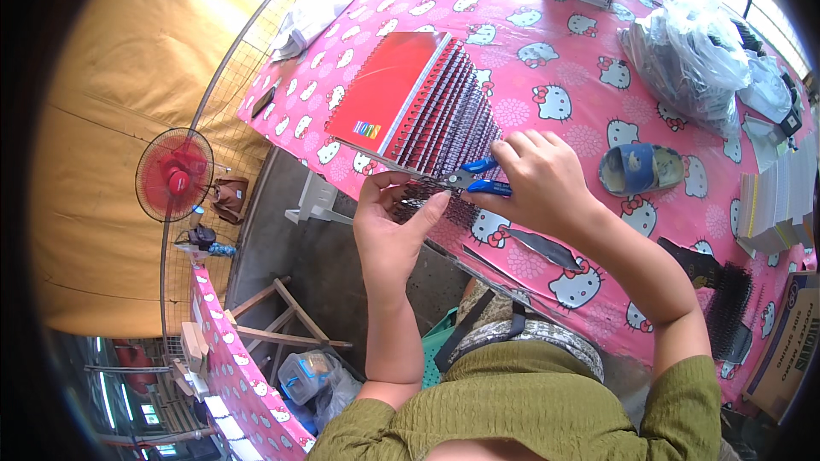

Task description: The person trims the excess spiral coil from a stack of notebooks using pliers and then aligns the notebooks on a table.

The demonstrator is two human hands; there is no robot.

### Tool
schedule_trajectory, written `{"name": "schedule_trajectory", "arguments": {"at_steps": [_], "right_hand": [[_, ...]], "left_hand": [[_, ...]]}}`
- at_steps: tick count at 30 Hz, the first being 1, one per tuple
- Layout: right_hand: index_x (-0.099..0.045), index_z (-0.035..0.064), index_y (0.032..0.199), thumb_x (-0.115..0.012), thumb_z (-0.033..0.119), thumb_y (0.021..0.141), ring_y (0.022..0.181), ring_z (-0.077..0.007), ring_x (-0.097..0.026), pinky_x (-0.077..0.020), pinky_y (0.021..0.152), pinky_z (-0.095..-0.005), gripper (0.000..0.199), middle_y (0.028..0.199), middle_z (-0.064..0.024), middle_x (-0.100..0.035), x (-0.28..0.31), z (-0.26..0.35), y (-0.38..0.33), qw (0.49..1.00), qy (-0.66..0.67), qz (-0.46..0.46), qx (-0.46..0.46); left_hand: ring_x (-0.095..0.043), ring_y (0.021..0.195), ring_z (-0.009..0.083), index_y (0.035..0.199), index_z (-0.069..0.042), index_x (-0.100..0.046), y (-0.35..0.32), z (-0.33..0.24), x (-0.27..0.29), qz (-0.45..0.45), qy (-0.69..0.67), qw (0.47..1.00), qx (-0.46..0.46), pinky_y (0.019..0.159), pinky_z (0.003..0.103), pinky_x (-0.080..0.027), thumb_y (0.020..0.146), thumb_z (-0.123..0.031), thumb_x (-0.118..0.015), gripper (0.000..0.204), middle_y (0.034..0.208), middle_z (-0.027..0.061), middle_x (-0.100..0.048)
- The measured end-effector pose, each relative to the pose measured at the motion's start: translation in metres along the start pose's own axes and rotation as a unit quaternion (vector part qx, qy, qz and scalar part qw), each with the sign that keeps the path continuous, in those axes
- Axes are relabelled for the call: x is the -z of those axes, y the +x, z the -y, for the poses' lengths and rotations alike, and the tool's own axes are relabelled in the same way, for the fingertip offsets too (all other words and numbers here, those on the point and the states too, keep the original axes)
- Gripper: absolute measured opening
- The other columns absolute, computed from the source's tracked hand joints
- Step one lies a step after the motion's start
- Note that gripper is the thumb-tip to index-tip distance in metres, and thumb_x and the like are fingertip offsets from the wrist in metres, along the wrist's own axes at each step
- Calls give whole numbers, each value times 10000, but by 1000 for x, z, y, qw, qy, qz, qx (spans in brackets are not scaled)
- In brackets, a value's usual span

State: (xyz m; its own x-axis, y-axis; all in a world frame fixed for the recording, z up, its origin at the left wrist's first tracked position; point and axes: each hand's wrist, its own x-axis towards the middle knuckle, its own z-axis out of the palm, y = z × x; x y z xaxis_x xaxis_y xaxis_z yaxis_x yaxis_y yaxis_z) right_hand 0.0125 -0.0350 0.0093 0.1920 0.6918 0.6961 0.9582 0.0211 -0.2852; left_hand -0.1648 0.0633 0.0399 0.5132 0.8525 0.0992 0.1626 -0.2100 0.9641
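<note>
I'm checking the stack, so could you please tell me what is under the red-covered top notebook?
Under the red-covered notebook, more notebooks show their spiral-bound edges; their front covers are hidden by those above.

A red fan (177, 181) shows at left, a cardboard box (784, 354) at lower right.

On my red notebook (389, 85) I see bright little letters (367, 129); far right of it, a brown box (779, 363) has dark words (794, 333).
</note>
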Motion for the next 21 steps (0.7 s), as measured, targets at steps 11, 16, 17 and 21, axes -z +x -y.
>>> {"name": "schedule_trajectory", "arguments": {"at_steps": [11, 16, 17, 21], "right_hand": [[-623, 28, 800, -773, 436, 690, 717, -270, -643, -511, 681, -385, 449, 764, -112, -631, 8, -1, -13, 999, -33, -6, -13], [-624, 26, 831, -770, 452, 687, 767, -272, -645, -506, 727, -387, 474, 796, -116, -632, 2, 3, -10, 995, -25, 86, -44], [-624, 26, 828, -769, 453, 688, 764, -272, -646, -508, 725, -387, 473, 791, -116, -631, 1, 4, -10, 989, -5, 133, -66], [-621, 25, 828, -762, 462, 693, 752, -270, -641, -503, 709, -374, 479, 789, -116, -628, 5, 6, -4, 951, 30, 265, -154]], "left_hand": [[-615, 722, 114, 1049, -6, -515, 1, -1, 3, 11, -37, 997, 70, 586, 225, -496, 778, -47, -762, 369, 895, 95, -637], [-620, 735, 115, 1058, -18, -517, 1, 12, -3, 34, -3, 999, -14, 596, 223, -503, 778, -55, -764, 376, 903, 94, -633], [-620, 727, 113, 1059, -18, -518, 2, 14, -2, 30, 3, 999, -19, 593, 223, -503, 778, -55, -764, 376, 905, 94, -632], [-617, 688, 107, 1065, -16, -518, 4, 16, 3, 21, -26, 999, 21, 562, 220, -500, 779, -55, -761, 378, 905, 99, -632]]}}
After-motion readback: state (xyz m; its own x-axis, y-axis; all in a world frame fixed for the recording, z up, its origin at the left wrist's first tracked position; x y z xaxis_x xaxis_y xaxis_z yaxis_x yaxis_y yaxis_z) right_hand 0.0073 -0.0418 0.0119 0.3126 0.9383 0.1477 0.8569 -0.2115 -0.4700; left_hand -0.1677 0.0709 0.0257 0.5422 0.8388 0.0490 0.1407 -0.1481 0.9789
